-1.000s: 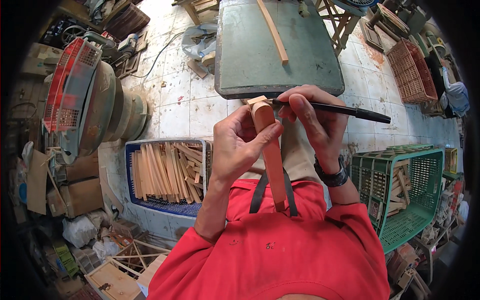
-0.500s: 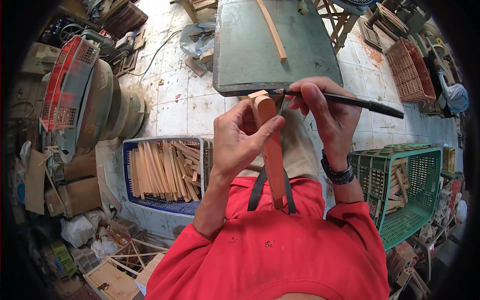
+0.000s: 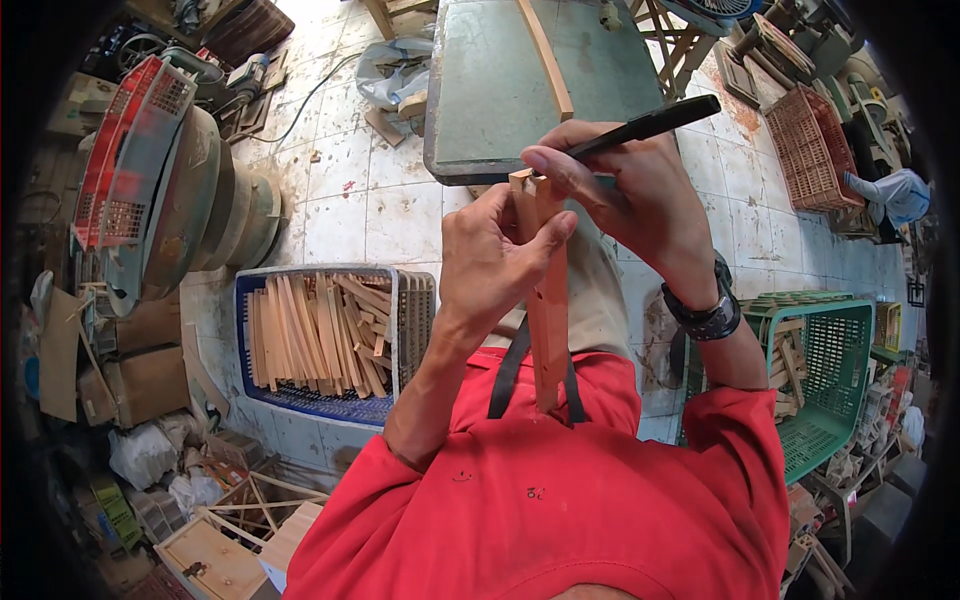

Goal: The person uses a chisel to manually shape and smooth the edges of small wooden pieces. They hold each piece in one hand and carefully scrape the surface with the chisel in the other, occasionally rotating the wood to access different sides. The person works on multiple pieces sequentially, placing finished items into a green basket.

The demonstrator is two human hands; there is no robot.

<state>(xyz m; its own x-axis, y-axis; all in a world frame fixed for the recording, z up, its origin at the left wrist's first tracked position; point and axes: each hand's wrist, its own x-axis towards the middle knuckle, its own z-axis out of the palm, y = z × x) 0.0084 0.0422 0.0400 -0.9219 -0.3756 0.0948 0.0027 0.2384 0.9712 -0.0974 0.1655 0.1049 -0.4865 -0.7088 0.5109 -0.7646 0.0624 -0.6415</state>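
Note:
My left hand (image 3: 505, 250) is closed around the upper part of a long wooden strip (image 3: 548, 330), whose lower end reaches toward my red shirt. A hole shows in the strip's side. At the top end, a small wooden piece sits against the strip, pinched by the same hand. A black marker pen (image 3: 645, 130) lies in my right hand (image 3: 635, 190), fingers closed round it. The pen's tip is mostly hidden by my fingers and meets or hovers right at the strip's top end; contact cannot be made out.
Ahead stands a green-topped table (image 3: 490, 90) with another wooden strip (image 3: 545, 60) on it. At left, a blue crate (image 3: 330, 408) holds many wooden strips. A green crate (image 3: 830, 430) with wood pieces lies at right. Farther left is a round machine (image 3: 170, 210) bearing a red basket (image 3: 130, 150).
My right hand has moved left onto the strip's top end, and the pen has swung from nearly level to tilted, its back end up. The left hand keeps its hold.

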